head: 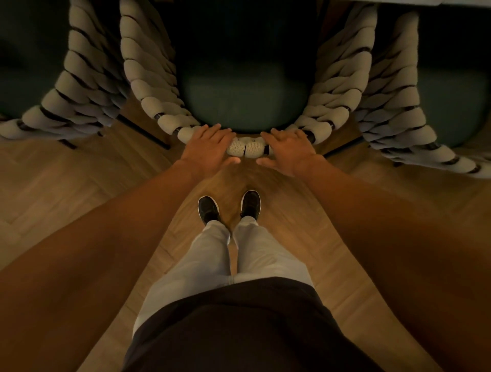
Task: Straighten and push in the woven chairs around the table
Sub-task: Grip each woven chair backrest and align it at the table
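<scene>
Dark cloth at the person's waist filled the bottom of the head view, with pale trousers and black shoes below on the wooden floor. Both bare arms reached forward to the middle woven chair, which stood straight ahead with its dark green seat cushion running on under the shadow ahead.

Each grip lay flat on the top rail of the chair's curved back, fingers fairly straight and laid over the thick rope wrapping, not curled round it: the left hand just left of centre, the right hand just right of it, two pale rope coils showing between them.

By the look of it, the chair was of moderate weight: a dark, seemingly metal frame under soft, fat, knitted cord. That cord probably yielded a little under the palms but gave good friction, so a push was unlikely to slip. The stiff back rail seemed the right place to press, with both hands evenly spaced so the chair went in straight.

A second woven chair stood close on the left and a third close on the right, their flared sides near the middle one's. Any skew might have rubbed rope against rope. A pale edge, possibly the counter, showed at the top right.
</scene>
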`<act>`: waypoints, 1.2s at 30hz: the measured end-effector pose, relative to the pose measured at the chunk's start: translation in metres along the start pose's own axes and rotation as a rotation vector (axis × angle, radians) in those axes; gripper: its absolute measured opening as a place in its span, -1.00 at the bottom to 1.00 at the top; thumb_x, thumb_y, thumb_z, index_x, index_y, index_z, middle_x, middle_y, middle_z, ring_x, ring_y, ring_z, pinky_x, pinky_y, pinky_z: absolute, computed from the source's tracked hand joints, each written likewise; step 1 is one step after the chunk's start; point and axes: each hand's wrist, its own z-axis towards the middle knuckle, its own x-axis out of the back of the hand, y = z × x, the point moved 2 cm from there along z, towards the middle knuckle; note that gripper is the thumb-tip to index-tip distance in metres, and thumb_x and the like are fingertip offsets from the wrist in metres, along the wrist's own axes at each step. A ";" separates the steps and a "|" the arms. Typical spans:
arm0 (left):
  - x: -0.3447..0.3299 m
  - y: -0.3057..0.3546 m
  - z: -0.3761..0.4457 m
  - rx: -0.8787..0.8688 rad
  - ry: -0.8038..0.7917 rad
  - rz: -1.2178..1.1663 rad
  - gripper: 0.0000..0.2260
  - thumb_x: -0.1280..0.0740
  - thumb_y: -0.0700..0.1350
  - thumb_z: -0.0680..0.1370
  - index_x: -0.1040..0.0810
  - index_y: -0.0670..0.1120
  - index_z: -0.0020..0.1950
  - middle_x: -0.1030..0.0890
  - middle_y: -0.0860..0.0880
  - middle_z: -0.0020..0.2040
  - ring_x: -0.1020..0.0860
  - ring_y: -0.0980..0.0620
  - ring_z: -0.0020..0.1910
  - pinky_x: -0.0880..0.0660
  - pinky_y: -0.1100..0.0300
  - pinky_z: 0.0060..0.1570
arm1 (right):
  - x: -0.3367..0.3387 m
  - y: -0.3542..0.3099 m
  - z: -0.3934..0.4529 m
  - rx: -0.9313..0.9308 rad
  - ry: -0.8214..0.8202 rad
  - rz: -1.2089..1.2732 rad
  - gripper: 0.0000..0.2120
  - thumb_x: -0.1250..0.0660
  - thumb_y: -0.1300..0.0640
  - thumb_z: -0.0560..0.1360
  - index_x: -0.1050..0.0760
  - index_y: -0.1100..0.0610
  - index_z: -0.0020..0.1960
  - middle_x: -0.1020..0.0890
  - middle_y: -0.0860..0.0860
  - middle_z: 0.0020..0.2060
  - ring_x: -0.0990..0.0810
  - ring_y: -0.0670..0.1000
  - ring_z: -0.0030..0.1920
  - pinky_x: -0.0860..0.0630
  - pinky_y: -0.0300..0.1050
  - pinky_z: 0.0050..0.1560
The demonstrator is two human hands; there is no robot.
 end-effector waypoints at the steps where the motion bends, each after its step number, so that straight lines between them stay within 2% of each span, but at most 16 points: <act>1: 0.003 0.003 -0.004 0.012 -0.005 -0.021 -0.35 -0.09 0.31 0.63 -0.20 -0.04 0.61 -0.27 -0.07 0.59 -0.14 -0.10 0.60 -0.03 -0.09 0.57 | 0.001 -0.002 -0.004 0.016 -0.007 -0.003 -0.25 -0.08 -0.39 0.59 -0.07 -0.01 0.63 -0.22 0.11 0.59 -0.25 0.19 0.55 -0.16 0.25 0.51; 5: 0.016 0.007 -0.023 0.036 -0.040 -0.117 -0.41 -0.09 0.22 0.68 -0.13 -0.03 0.64 -0.17 -0.08 0.63 -0.04 -0.10 0.63 -0.01 -0.09 0.58 | 0.011 -0.010 -0.019 0.092 -0.010 0.034 -0.29 -0.07 -0.34 0.62 0.03 -0.06 0.65 -0.12 0.09 0.62 -0.13 0.17 0.59 -0.07 0.21 0.55; 9: 0.028 -0.005 -0.054 0.111 0.027 -0.177 -0.43 -0.15 0.16 0.68 -0.16 -0.06 0.62 -0.19 -0.11 0.62 -0.07 -0.11 0.62 -0.04 -0.07 0.58 | 0.027 -0.023 -0.024 0.122 0.014 0.064 -0.30 -0.07 -0.31 0.63 0.04 -0.06 0.65 -0.07 0.07 0.63 -0.06 0.15 0.61 0.01 0.19 0.58; 16: 0.025 -0.054 -0.121 0.320 0.078 -0.232 -0.41 -0.08 0.22 0.68 -0.11 -0.02 0.64 -0.13 -0.08 0.64 -0.03 -0.10 0.62 0.01 -0.07 0.57 | 0.062 -0.085 -0.001 0.233 0.020 0.001 -0.31 -0.04 -0.30 0.65 0.06 -0.04 0.66 -0.04 0.07 0.64 -0.01 0.13 0.62 0.05 0.16 0.58; 22: 0.007 -0.095 -0.184 0.449 0.126 -0.314 -0.43 -0.12 0.18 0.68 -0.13 -0.03 0.63 -0.14 -0.08 0.64 -0.05 -0.10 0.62 -0.01 -0.06 0.56 | 0.086 -0.168 0.018 0.337 0.007 -0.066 -0.32 -0.07 -0.26 0.66 0.03 0.00 0.65 -0.09 0.09 0.63 -0.05 0.14 0.61 0.00 0.18 0.59; 30: -0.040 -0.177 -0.290 0.535 0.171 -0.397 -0.43 -0.16 0.18 0.66 -0.17 -0.01 0.62 -0.19 -0.08 0.62 -0.11 -0.11 0.61 -0.08 -0.10 0.54 | 0.080 -0.310 0.040 0.382 -0.040 -0.093 -0.33 -0.05 -0.27 0.66 0.04 -0.04 0.66 -0.02 0.05 0.64 0.02 0.11 0.63 0.07 0.14 0.58; 36: -0.063 -0.245 -0.374 0.625 0.208 -0.433 -0.44 -0.18 0.15 0.67 -0.19 -0.04 0.62 -0.21 -0.10 0.61 -0.13 -0.13 0.61 -0.09 -0.12 0.54 | 0.083 -0.419 0.070 0.442 0.013 -0.145 -0.33 -0.05 -0.27 0.65 0.03 -0.05 0.65 -0.05 0.06 0.64 0.00 0.11 0.62 0.05 0.14 0.58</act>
